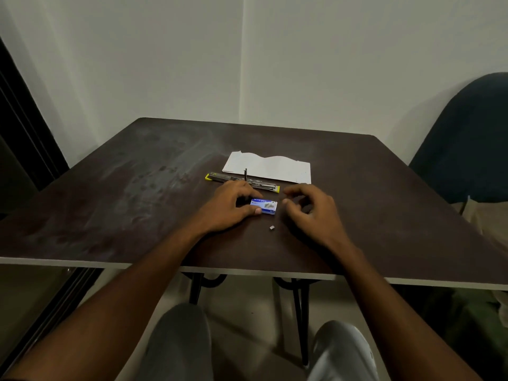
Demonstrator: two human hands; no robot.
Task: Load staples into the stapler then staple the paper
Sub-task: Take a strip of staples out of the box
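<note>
Dark brown table (115, 204) stands in a white-walled corner, with a dark chair (467, 138) at about 2 o'clock past its edge. At the middle lies the blue staple box (264, 207). My left hand (228, 207) comes in from 9 o'clock and grips the box's left end, thumb on the near side, fingers curled over the far side. My right hand (313, 213) sits at 3 o'clock of the box, just apart from it, fingers loosely curled with nothing visible in them. At 12 o'clock, just beyond my left fingers, the stapler (220, 177) lies opened out flat. Farther at 12 lies the white paper (272, 169), its near edge just beside the stapler. A small strip of staples (272, 227) rests at 5 o'clock of the box.
</note>
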